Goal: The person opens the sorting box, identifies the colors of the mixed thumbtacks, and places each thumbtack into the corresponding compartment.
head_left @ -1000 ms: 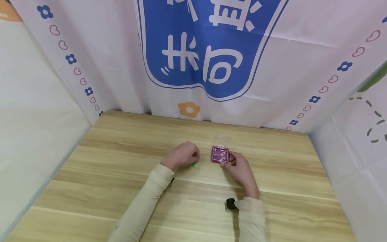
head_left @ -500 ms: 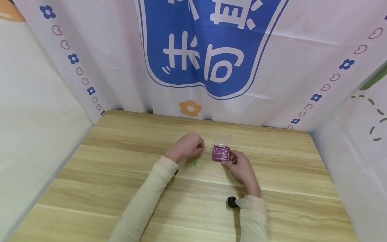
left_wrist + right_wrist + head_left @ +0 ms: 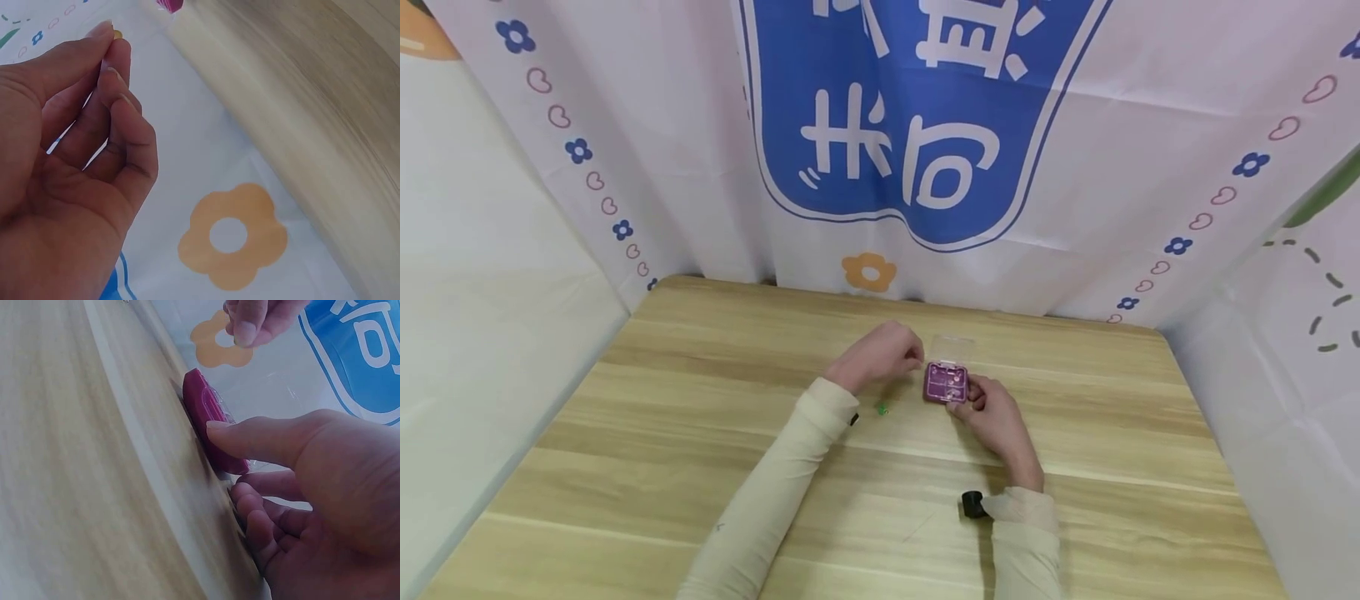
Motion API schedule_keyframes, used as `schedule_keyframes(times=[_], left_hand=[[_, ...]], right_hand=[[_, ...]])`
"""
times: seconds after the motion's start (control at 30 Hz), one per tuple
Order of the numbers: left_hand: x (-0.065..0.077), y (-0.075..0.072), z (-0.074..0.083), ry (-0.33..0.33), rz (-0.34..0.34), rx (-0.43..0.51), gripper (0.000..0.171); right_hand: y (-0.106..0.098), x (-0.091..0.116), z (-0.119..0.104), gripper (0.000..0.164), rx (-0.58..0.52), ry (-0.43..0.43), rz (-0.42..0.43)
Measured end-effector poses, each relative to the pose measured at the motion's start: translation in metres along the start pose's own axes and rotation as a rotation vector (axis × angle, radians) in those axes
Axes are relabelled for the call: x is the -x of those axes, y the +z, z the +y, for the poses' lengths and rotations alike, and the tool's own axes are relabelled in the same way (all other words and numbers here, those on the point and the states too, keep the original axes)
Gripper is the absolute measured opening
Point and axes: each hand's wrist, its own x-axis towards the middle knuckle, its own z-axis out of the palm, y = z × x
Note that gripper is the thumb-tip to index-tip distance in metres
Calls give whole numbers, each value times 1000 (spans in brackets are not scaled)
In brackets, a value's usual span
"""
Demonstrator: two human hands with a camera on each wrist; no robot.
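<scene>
A small purple pill box (image 3: 947,382) with several compartments lies on the table, its clear lid (image 3: 952,348) swung back. Tiny light-coloured items (image 3: 956,379) sit in the right-hand compartments. My right hand (image 3: 998,421) holds the box by its near right corner, thumb (image 3: 253,437) on the front wall. Just left of the box, above the table, is my left hand (image 3: 883,354). Its thumb and index finger pinch a tiny yellowish piece (image 3: 117,34), mostly hidden by the fingertips. A small green piece (image 3: 882,409) lies on the table, nearer me than the left hand.
A wood-grain table (image 3: 662,467) stretches under both arms. Behind its far edge hangs a printed cloth (image 3: 1075,208), with pale cloth at both sides. A black wrist device (image 3: 973,504) sits at the right cuff.
My left hand has moved right and away from me, from beside the green piece to the box's left side. The green piece stays on the table. The right hand keeps holding the box.
</scene>
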Motion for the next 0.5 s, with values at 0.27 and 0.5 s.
schedule_keyframes(times=[0.27, 0.5], left_hand=[[-11, 10, 1, -30, 7, -3, 9], [-21, 16, 7, 23, 22, -17, 6]], right_hand=[[3, 2, 0, 61, -3, -2, 2], [1, 2, -2, 59, 1, -14, 7]])
